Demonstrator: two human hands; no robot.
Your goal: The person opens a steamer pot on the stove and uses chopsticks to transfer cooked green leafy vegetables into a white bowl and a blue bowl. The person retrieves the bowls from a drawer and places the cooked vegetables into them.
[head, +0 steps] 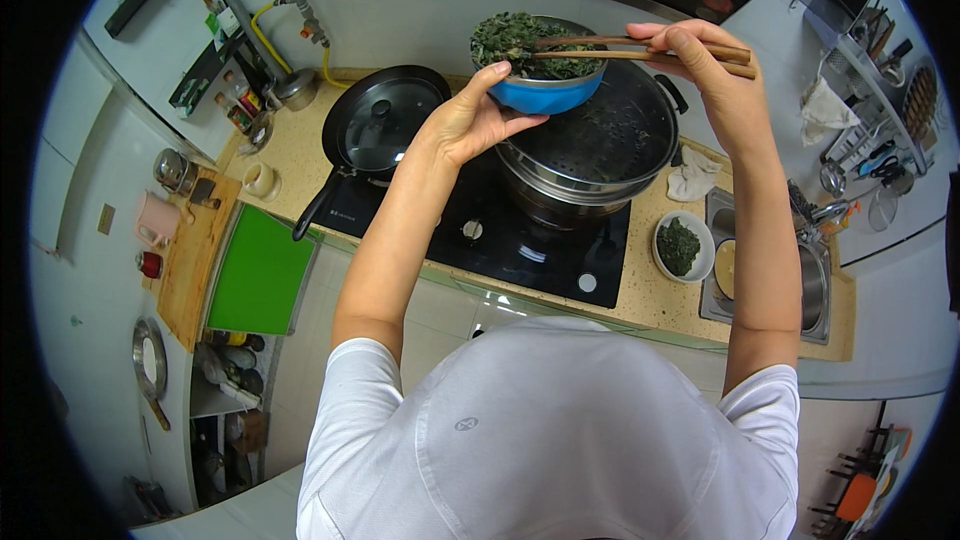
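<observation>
My left hand (476,112) grips a blue bowl (551,96) by its near side, tilted above a steamer pot. Chopped dark green leaves (502,41) fill the bowl. In my right hand (697,52) is a pair of wooden chopsticks (637,56), their tips among the leaves. Below the bowl, the perforated steamer tray (600,142) has scattered green bits on its dark surface. The steamer pot (570,191) stands on the right burner of a black gas hob (517,255); the bowl hides part of its far left side.
A lidded frying pan (386,124) sits on the left burner, its handle (315,206) reaching past the hob. Right of the hob are a white bowl (703,266) of greens, a white cloth (694,176) and a sink (814,292). A green panel (262,270) stands at the left.
</observation>
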